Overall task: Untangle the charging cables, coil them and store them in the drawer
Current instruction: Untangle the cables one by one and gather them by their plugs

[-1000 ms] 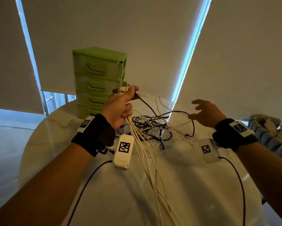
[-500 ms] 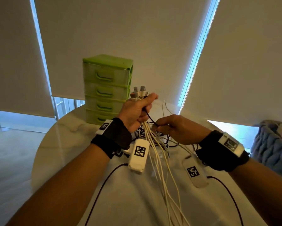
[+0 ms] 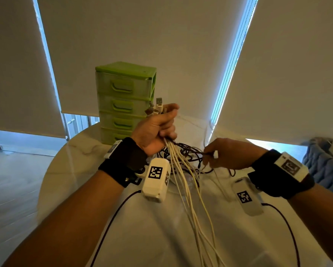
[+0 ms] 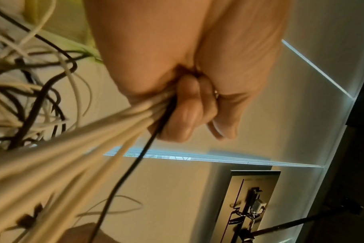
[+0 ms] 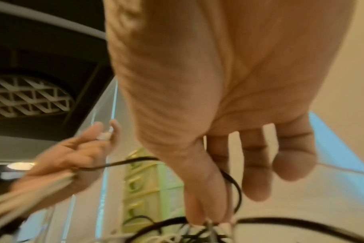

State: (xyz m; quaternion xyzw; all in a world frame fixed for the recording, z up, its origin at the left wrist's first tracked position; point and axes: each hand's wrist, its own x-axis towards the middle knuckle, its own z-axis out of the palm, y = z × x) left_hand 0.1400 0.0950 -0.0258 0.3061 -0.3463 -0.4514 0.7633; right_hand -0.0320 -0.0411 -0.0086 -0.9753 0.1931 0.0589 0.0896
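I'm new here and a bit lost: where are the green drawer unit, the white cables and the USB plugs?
green drawer unit (image 3: 123, 87), head view, top drawer front.
white cables (image 3: 183, 182), head view, hanging strands.
USB plugs (image 3: 158, 102), head view, metal tip.

Head cam looks fwd/down over table (image 3: 123, 237); wrist cams close-up under palms; all share green drawer unit (image 3: 123, 101).

The green plastic four-drawer unit (image 3: 124, 101) is standing at the far edge of the round white marble counter (image 3: 80, 151); the tangle of white and black charging cables (image 3: 183, 155) is lying before it; the left hand (image 3: 155, 130) is hovering left of the right hand (image 3: 229, 154), both above the tangle.
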